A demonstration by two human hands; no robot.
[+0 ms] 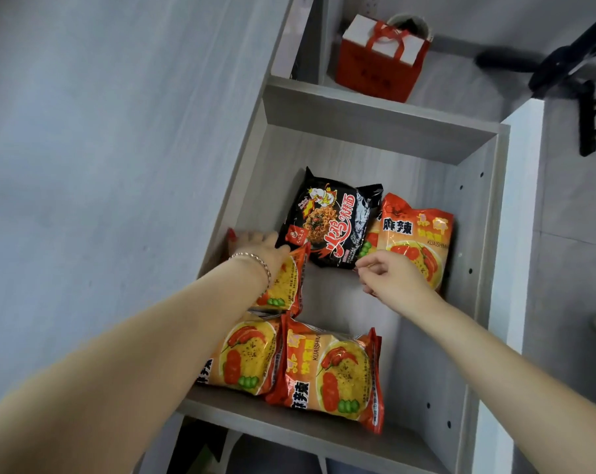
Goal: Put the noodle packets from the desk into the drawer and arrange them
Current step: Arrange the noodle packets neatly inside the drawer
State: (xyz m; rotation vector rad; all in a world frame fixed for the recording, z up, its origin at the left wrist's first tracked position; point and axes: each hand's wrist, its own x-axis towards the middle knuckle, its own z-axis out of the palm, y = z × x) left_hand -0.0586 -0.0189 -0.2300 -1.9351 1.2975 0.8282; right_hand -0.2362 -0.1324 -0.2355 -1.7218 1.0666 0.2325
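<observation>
grey compartment (474, 213): black packet (327, 217) between left hand (259, 249), right hand (392, 275).

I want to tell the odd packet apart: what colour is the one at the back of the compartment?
Black, with red lettering: the black packet, in the head view.

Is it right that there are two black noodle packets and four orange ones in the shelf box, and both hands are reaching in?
Not quite. The head view shows only one black noodle packet, at the back. The four orange ones are right, and the left hand and right hand are both reaching in.
</observation>
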